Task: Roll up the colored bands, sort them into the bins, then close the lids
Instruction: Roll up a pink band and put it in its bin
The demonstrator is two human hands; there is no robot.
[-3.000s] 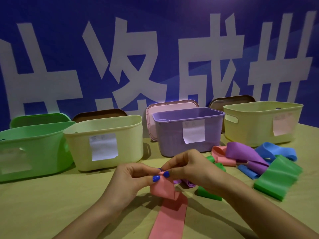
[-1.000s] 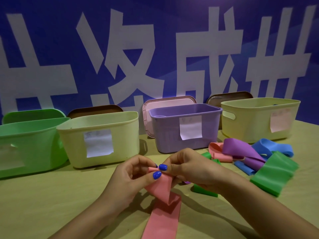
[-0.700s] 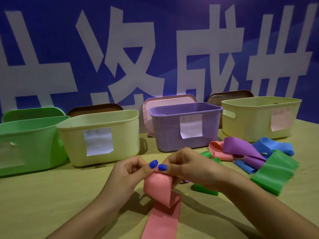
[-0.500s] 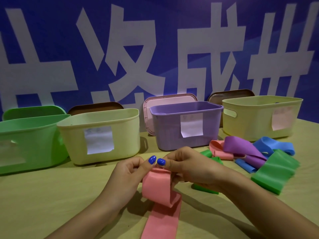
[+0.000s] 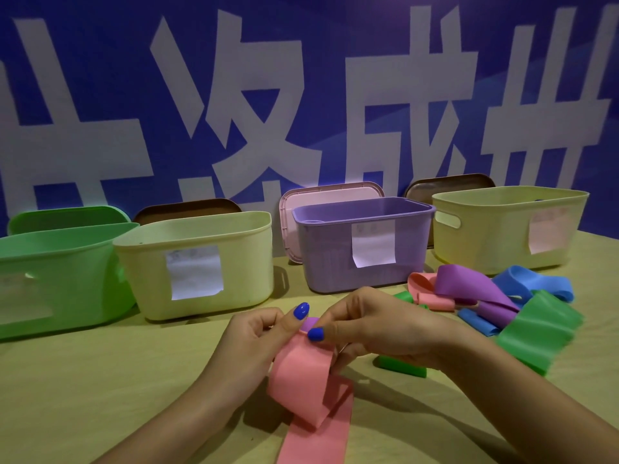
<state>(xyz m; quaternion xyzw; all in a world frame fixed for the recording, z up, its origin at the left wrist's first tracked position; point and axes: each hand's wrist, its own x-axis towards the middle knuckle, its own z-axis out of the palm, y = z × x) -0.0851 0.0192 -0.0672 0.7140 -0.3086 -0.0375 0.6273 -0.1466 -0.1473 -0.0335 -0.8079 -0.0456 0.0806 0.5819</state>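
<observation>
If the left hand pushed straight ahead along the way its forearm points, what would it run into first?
Probably the right hand: the left hand points up and to the right, and both pinch the pink band thumb to thumb. Past that lies the purple bin, though depth is hard to judge.

Dim, bluish cast overall. Bins throw soft shadows on the table point(image 5: 83, 380) toward 3 o'clock; hands shadow it at 6. Wide-angle bowing toward 9 and 3 edges. Paper labels unreadable, slightly soft.
</observation>
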